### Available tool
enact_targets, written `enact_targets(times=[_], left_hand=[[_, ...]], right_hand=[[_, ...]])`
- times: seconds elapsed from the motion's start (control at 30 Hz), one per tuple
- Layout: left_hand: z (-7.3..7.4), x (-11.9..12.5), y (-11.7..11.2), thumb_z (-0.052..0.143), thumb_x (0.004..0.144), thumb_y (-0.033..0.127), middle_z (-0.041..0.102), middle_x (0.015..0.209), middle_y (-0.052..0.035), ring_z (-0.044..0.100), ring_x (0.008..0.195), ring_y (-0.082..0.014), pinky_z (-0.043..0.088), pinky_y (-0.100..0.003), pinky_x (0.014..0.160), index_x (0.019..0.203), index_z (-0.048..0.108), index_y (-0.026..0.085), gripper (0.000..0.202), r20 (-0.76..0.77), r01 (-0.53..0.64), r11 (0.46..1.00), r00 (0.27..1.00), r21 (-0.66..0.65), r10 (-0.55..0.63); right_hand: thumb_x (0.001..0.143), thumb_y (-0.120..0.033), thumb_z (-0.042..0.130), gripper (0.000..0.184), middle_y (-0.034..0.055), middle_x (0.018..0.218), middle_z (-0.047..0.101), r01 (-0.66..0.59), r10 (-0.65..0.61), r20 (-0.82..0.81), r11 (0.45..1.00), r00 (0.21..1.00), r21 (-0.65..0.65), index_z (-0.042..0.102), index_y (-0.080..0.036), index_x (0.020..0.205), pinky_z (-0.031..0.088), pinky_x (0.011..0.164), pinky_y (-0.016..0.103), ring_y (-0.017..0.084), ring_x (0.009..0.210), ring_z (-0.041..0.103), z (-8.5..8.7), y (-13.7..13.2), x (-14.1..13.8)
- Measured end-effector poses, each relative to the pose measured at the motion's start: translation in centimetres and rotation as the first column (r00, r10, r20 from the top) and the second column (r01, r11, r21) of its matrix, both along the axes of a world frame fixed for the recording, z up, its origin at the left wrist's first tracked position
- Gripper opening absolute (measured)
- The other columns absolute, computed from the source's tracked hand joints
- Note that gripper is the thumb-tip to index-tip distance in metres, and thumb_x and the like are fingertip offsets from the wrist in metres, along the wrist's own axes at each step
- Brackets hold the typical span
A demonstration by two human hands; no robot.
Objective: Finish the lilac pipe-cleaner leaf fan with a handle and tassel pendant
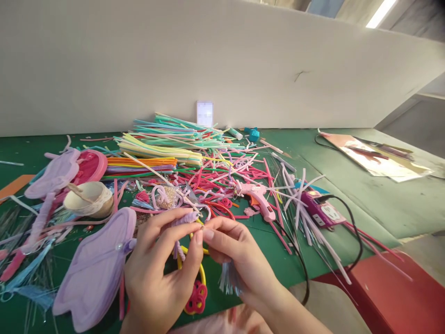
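Observation:
In front of me both hands meet, fingertips touching. My left hand [160, 269] is closed around a stick wound with purple pipe cleaner [186, 218]. Left of that hand lies a lavender fuzzy wing-shaped piece [97, 269]; its purple stem runs in behind my fingers. My right hand [239, 250] is pinched at the stick's end, and a light blue tassel [229, 279] hangs below its fingers. Whatever tiny part sits between the fingertips is too small to make out. Below the hands are a yellow pipe-cleaner loop [202, 271] and a red flower-like coil [196, 298].
Bundles of coloured pipe cleaners [167, 150] are heaped behind my hands. A pink glue gun [255, 192] and a purple power strip [321, 211] with a black cord lie right. At left are a cup [90, 202] and a lavender wand [52, 176]. A phone [205, 113] leans on the partition.

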State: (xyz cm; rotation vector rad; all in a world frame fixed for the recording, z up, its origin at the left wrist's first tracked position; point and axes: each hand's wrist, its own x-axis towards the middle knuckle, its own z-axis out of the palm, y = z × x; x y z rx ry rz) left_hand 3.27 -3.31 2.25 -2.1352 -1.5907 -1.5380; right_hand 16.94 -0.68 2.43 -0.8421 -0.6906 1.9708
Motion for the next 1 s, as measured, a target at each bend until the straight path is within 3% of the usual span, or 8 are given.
enact_targets(times=[0.17,0.3,0.43,0.5,0.67,0.83,1.0], left_hand=[[0.2,0.2,-0.5,0.064,0.084,0.008,0.064,0.103,-0.0039,0.062,0.101,-0.0149,0.048,-0.028,0.090,0.091,0.063,0.020,0.014,0.048,0.034,0.998,0.998,-0.052,-0.031],[0.4,0.1,-0.7,0.062,0.085,0.007,0.063,0.103,-0.0039,0.061,0.100,-0.0145,0.047,-0.028,0.090,0.092,0.062,0.020,0.014,0.058,0.058,0.996,0.997,-0.072,-0.054],[0.5,0.0,-0.7,0.062,0.085,0.009,0.064,0.102,-0.0034,0.062,0.098,-0.0156,0.048,-0.030,0.089,0.090,0.061,0.021,0.013,0.035,0.051,0.996,0.998,-0.075,-0.049],[0.4,0.0,-0.7,0.062,0.085,0.009,0.064,0.101,-0.0032,0.062,0.097,-0.0166,0.049,-0.031,0.087,0.089,0.060,0.021,0.012,0.032,0.041,0.996,0.999,-0.074,-0.038],[0.2,0.0,-0.8,0.064,0.085,0.008,0.064,0.102,-0.0041,0.063,0.098,-0.0176,0.050,-0.033,0.087,0.091,0.061,0.021,0.014,0.047,0.028,0.998,0.999,-0.062,-0.025],[-0.2,0.0,-0.6,0.062,0.084,0.005,0.066,0.104,-0.0049,0.063,0.099,-0.0189,0.050,-0.035,0.087,0.096,0.062,0.021,0.020,0.068,0.033,0.999,0.997,-0.032,-0.031],[-0.6,0.1,-0.3,0.064,0.082,0.005,0.068,0.103,-0.0047,0.065,0.097,-0.0197,0.052,-0.036,0.085,0.094,0.062,0.021,0.020,0.054,0.033,0.999,0.998,-0.024,-0.032]], right_hand=[[0.070,-0.039,0.084,0.026,-0.0021,0.067,0.056,-0.071,-0.023,0.310,0.955,0.950,0.290,0.069,-0.017,0.073,0.030,0.052,0.021,0.008,0.059,0.041,0.7,0.5,1.4],[0.080,-0.036,0.075,0.020,0.0008,0.073,0.060,-0.195,-0.117,0.522,0.842,0.845,0.504,0.070,-0.016,0.077,0.032,0.054,0.025,0.011,0.063,0.045,1.4,0.7,2.2],[0.085,-0.030,0.070,0.014,0.0018,0.074,0.063,-0.249,-0.208,0.573,0.747,0.793,0.616,0.072,-0.017,0.079,0.033,0.055,0.025,0.011,0.063,0.048,1.7,0.7,2.3],[0.084,-0.030,0.071,0.013,0.0014,0.073,0.063,-0.228,-0.221,0.565,0.754,0.795,0.616,0.071,-0.018,0.078,0.034,0.055,0.025,0.011,0.063,0.048,1.7,0.5,2.1],[0.083,-0.031,0.075,0.014,-0.0025,0.073,0.058,-0.136,-0.152,0.496,0.857,0.855,0.498,0.066,-0.020,0.081,0.033,0.052,0.024,0.009,0.059,0.043,1.4,0.0,1.9],[0.087,-0.034,0.070,0.017,-0.0018,0.073,0.058,-0.123,-0.168,0.476,0.844,0.863,0.521,0.062,-0.020,0.080,0.039,0.057,0.022,0.010,0.066,0.050,2.5,0.5,2.5],[0.085,-0.037,0.071,0.021,-0.0026,0.069,0.057,-0.240,-0.053,0.520,0.844,0.853,0.480,0.062,-0.019,0.079,0.036,0.048,0.020,0.008,0.058,0.047,3.6,2.1,3.2]])
